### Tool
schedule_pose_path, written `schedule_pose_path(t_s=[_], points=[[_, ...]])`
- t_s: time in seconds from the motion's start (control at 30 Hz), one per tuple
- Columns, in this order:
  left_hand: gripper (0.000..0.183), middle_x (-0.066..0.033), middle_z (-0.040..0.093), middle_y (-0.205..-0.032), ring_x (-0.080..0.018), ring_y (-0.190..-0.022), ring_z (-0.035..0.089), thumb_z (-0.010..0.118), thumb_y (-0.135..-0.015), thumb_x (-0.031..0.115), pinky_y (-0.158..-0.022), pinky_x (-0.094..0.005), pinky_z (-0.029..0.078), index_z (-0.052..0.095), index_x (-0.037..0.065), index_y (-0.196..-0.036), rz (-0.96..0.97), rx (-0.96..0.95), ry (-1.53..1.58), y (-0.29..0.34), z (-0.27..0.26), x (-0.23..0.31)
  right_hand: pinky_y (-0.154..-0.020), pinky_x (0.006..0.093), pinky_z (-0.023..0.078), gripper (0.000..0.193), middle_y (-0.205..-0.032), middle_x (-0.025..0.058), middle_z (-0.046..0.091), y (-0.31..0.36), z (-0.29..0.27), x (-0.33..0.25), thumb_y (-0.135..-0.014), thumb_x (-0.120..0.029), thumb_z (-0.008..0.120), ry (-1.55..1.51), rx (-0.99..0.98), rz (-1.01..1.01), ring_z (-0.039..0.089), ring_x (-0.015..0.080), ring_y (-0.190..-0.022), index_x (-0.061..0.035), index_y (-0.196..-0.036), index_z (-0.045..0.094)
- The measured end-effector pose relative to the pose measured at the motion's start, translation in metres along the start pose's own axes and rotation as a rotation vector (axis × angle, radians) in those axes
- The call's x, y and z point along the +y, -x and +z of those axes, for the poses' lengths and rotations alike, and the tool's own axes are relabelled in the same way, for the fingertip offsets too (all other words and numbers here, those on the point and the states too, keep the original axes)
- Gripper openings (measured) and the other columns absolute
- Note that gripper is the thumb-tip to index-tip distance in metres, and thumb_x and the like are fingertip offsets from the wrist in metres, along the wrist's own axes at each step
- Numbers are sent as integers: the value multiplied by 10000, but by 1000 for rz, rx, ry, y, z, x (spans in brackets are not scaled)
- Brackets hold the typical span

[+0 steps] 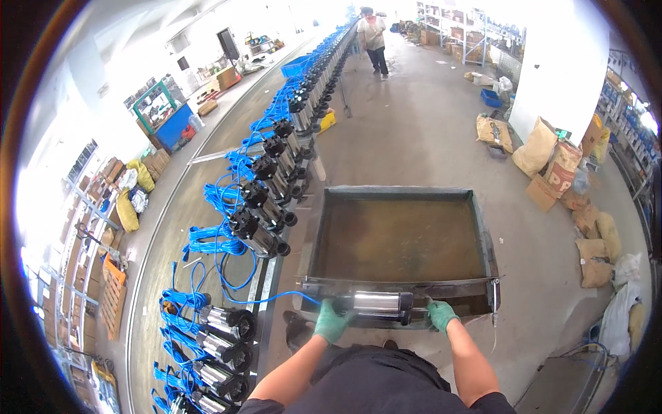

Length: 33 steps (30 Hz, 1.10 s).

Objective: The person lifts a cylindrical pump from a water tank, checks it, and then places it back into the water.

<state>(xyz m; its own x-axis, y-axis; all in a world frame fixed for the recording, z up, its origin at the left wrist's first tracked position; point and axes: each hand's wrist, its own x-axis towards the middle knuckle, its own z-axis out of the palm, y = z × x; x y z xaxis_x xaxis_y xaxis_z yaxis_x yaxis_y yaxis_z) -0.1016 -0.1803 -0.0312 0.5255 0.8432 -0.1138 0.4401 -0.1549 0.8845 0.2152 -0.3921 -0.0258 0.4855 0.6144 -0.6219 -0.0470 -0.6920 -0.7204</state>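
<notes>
A submersible pump (378, 302) with a silver cylindrical body and black ends lies level across the near edge of a water tank (400, 189). My left hand (333, 321), in a green glove, is closed around the pump's black left end. At its right end, my right hand (440, 314), also gloved in green, grips a dark end piece; the fingertips are partly hidden. A blue cable (265, 299) runs from the pump's left end toward the coiled cables on the left. Brownish water (400, 238) fills the tank in front of me.
On the long bench (162, 255) at my left stand several similar pumps (254, 231) with blue cable coils (214, 240); others lie nearer (224, 348). A person (373, 38) stands far ahead beside the row. Sacks (534, 148) and a white pillar (558, 76) are at right.
</notes>
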Motion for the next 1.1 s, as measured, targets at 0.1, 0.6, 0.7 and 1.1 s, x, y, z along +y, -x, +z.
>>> schedule_pose_path(t_s=[0.1,0.6,0.7,1.1], points=[[776,-205,657,-1245,-303,-1142,651,892,-840,370,-992,-417,530,472,-51,-1339,-47,-21,-34,0,2,12,-629,442,558,361,-856,144,721,-1,-3,3,-1107,-383,521,19,52,46,710,252,-742,-54,-1091,668],[692,-139,665,-1112,-223,-982,648,913,-831,226,-878,-370,554,465,-35,-1289,-83,-58,124,0,0,22,-605,413,524,436,-765,114,652,4,-19,1,-1074,-443,573,-65,19,-46,650,281,-643,-28,-1012,689],[673,-133,667,-1098,-221,-973,648,913,-833,227,-866,-369,556,470,-29,-1270,-26,-24,84,5,-6,19,-912,463,575,383,-1112,211,730,9,-24,16,-1029,-349,631,401,287,-709,714,395,-1011,-28,-1228,691],[664,-129,662,-1148,-215,-1016,638,897,-849,221,-908,-379,548,460,-19,-1286,-37,-3,40,9,-10,22,-636,365,559,246,-869,62,696,12,-6,7,-1059,-276,613,-249,7,-130,683,200,-728,-59,-1168,650]])
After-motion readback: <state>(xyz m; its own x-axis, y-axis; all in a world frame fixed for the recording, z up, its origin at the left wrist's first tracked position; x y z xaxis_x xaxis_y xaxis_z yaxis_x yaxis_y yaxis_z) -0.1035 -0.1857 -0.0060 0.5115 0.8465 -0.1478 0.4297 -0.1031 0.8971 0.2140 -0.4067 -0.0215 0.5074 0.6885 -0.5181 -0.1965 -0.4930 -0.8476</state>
